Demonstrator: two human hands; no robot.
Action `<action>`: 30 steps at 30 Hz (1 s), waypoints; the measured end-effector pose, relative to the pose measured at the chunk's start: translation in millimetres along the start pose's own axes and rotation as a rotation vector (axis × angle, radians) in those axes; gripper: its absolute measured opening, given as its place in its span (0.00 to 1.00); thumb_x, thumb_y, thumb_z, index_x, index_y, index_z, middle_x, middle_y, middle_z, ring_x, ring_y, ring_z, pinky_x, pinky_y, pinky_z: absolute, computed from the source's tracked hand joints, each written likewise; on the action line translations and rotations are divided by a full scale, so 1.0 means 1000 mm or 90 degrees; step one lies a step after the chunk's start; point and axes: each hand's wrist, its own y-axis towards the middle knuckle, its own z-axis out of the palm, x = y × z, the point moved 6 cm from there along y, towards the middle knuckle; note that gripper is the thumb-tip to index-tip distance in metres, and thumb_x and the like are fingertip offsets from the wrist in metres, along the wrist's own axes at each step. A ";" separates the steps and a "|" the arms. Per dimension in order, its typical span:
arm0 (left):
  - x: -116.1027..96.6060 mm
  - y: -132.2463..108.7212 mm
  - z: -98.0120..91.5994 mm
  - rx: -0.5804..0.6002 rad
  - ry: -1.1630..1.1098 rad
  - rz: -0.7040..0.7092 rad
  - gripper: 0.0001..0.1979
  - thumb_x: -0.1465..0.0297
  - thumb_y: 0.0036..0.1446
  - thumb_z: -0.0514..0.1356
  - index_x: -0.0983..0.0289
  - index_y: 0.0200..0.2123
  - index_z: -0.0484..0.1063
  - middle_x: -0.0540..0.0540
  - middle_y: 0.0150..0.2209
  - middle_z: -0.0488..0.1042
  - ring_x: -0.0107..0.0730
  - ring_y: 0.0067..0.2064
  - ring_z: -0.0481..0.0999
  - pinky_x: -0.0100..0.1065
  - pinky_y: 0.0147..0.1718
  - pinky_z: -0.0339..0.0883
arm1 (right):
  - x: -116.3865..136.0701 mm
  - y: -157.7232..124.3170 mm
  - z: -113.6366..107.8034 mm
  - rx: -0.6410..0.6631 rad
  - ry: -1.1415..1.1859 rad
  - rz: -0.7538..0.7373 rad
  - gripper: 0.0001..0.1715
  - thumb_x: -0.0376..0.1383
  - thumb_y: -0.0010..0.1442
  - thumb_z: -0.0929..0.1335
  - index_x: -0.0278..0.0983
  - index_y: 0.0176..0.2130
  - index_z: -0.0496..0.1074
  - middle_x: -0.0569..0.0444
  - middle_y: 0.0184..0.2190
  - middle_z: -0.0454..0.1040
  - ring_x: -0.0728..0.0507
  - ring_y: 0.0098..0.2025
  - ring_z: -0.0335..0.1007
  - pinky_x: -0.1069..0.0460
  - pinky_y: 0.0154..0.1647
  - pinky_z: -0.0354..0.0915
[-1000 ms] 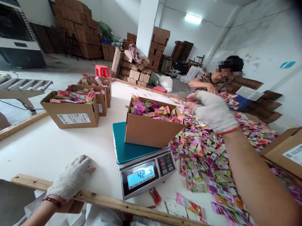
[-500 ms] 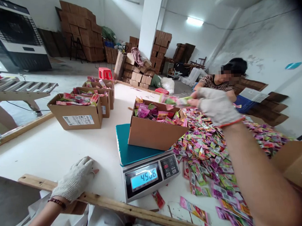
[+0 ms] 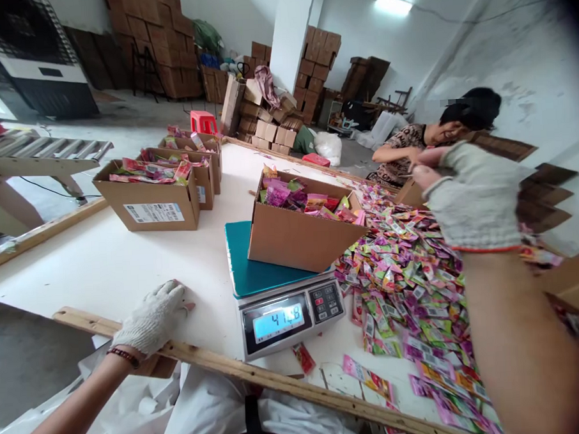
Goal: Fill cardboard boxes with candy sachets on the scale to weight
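Observation:
My left hand (image 3: pixel 152 319), in a white knit glove, lies flat on the white table near its wooden edge, fingers stretched out and holding nothing. Raised over the right part of the table is my gloved right hand (image 3: pixel 475 193); its bare thumb and fingertip look apart, with no packet visible between them. Below it spreads a heap of small colourful packets (image 3: pixel 406 256). A cardboard box (image 3: pixel 300 239) filled with similar packets stands on the teal pan of a digital scale (image 3: pixel 294 316). The lit display shows digits starting with 41, one of them blurred.
Three filled boxes (image 3: pixel 159 200) stand in a row at the left. A co-worker (image 3: pixel 404 151) is across the table beyond the heap. Loose packets (image 3: pixel 368 377) lie by the front edge (image 3: pixel 258 375). Another carton (image 3: pixel 575 281) is at the right; a roller conveyor (image 3: pixel 41 148) stands left.
My right hand has moved right, away from above the box, and the packet it held is no longer visible. The scale reading has dropped. My left hand stays on the table.

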 end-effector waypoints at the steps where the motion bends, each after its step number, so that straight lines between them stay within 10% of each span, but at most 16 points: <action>1: 0.000 0.000 0.000 0.003 0.004 -0.007 0.20 0.54 0.66 0.51 0.61 0.45 0.76 0.64 0.58 0.73 0.54 0.57 0.75 0.50 0.58 0.69 | 0.014 0.002 0.013 0.028 0.033 -0.013 0.14 0.49 0.67 0.67 0.48 0.46 0.78 0.49 0.44 0.80 0.30 0.49 0.76 0.35 0.49 0.70; 8: 0.001 0.000 0.001 -0.005 0.029 0.003 0.18 0.56 0.66 0.50 0.61 0.44 0.74 0.63 0.58 0.73 0.51 0.56 0.75 0.48 0.58 0.68 | 0.072 -0.001 0.117 0.448 0.151 -0.053 0.12 0.42 0.62 0.70 0.39 0.28 0.73 0.58 0.23 0.69 0.47 0.27 0.64 0.50 0.31 0.57; 16: 0.007 0.000 0.006 -0.013 0.021 0.008 0.17 0.57 0.68 0.50 0.60 0.43 0.74 0.62 0.56 0.74 0.53 0.55 0.75 0.51 0.57 0.68 | 0.038 0.029 0.059 0.107 0.350 0.081 0.16 0.51 0.61 0.72 0.43 0.37 0.69 0.56 0.29 0.71 0.45 0.29 0.68 0.50 0.30 0.65; 23: 0.007 -0.001 0.005 -0.018 0.036 -0.013 0.18 0.57 0.67 0.51 0.59 0.46 0.76 0.62 0.59 0.73 0.51 0.58 0.75 0.48 0.59 0.69 | 0.090 0.006 0.094 0.439 0.411 0.063 0.15 0.42 0.58 0.75 0.42 0.45 0.77 0.56 0.31 0.77 0.45 0.30 0.71 0.51 0.29 0.66; 30: 0.003 -0.004 0.003 -0.005 0.038 -0.019 0.17 0.59 0.68 0.50 0.60 0.45 0.75 0.63 0.59 0.72 0.50 0.59 0.75 0.48 0.60 0.68 | 0.133 0.013 0.102 0.352 0.223 -0.055 0.06 0.34 0.61 0.71 0.40 0.30 0.75 0.57 0.27 0.73 0.45 0.31 0.69 0.50 0.34 0.65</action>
